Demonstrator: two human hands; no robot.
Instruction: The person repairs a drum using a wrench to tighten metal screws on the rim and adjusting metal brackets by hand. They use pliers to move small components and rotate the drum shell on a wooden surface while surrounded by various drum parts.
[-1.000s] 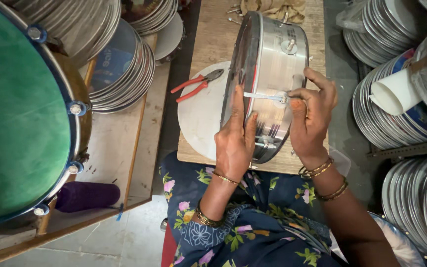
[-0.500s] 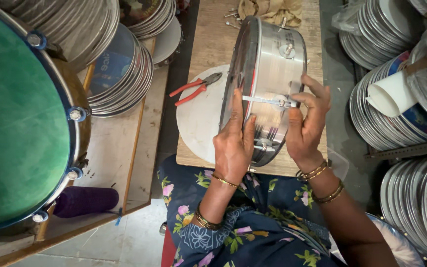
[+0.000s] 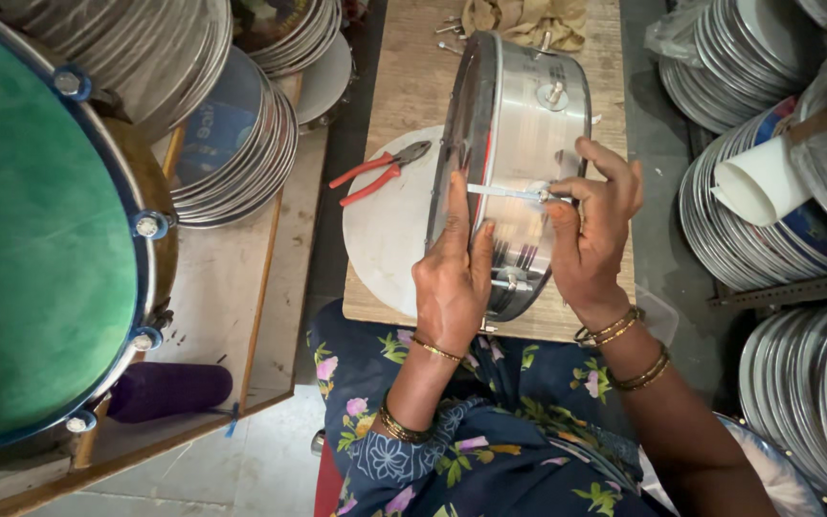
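Head view looks down on a big green-skinned drum at the left, beyond the wooden desk. On the desk's near half a shiny metal drum shell stands on its edge, over a white round disc. Left hand lies flat against the shell's rim, fingers together and stretched out. Right hand is pinched shut on a thin metal rod lying across the shell's side. Red-handled pliers lie on the disc, near the desk's left edge.
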